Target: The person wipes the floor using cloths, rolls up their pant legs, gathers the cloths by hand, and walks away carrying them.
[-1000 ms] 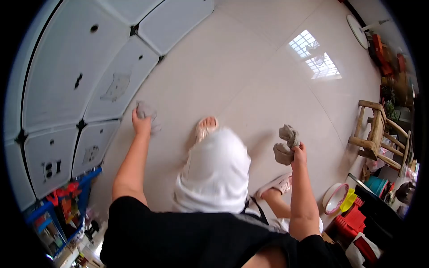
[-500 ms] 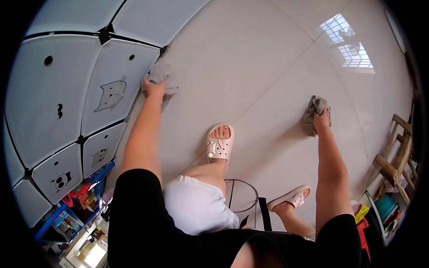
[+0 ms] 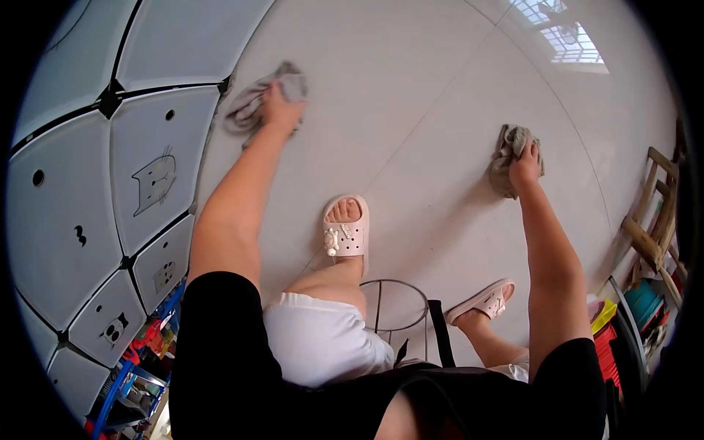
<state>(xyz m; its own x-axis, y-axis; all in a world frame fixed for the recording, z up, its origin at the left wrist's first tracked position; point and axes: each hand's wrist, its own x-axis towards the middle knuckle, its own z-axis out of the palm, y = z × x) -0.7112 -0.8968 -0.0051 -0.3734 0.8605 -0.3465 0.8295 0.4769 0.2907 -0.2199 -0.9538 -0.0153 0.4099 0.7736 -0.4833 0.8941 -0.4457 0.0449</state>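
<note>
My left hand is closed on a crumpled grey cloth, which is spread against the floor near the base of the white cabinet. Slight blur softens this cloth and the fingers are partly hidden in it. Over to the right, my right hand grips a bunched grey-brown cloth resting on the floor. Both arms reach forward, well apart from each other.
Two feet in pink slippers, one slipper central and the other slipper further right, stand on the floor. A round metal frame is between the legs. Wooden furniture and colourful items line the right edge.
My left hand has swept its cloth away from the cabinet's lower edge, rightward and slightly forward. My right hand keeps hold of its cloth in nearly the same place. The camera view has shifted.
</note>
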